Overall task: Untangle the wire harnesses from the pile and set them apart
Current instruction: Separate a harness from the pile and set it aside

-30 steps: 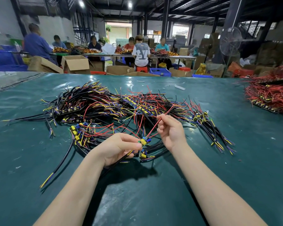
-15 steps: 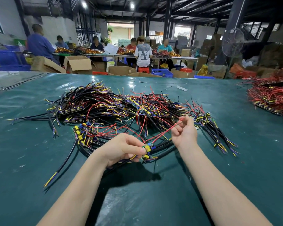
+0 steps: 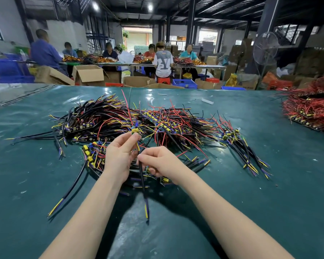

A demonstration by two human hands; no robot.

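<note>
**One harness held at the pile's near edge**

The left hand point(image 3: 120, 157) pinches a wire harness point(image 3: 143, 184) under its yellow part, and the right hand point(image 3: 163, 163) pinches its black cable. Just beyond, the tangled pile point(image 3: 176, 124) lies on the green table point(image 3: 251, 184). A red pile point(image 3: 310, 111) sits far right.

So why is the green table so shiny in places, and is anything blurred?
Head view: ceiling lamps put pale glare patches on the table cover. The left hand and right hand, both pinching one wire harness, look sharp, though its hanging tip smears slightly. The arms cast a dark shadow beneath, and the wide lens stretches the forearms toward the bottom edge.
</note>
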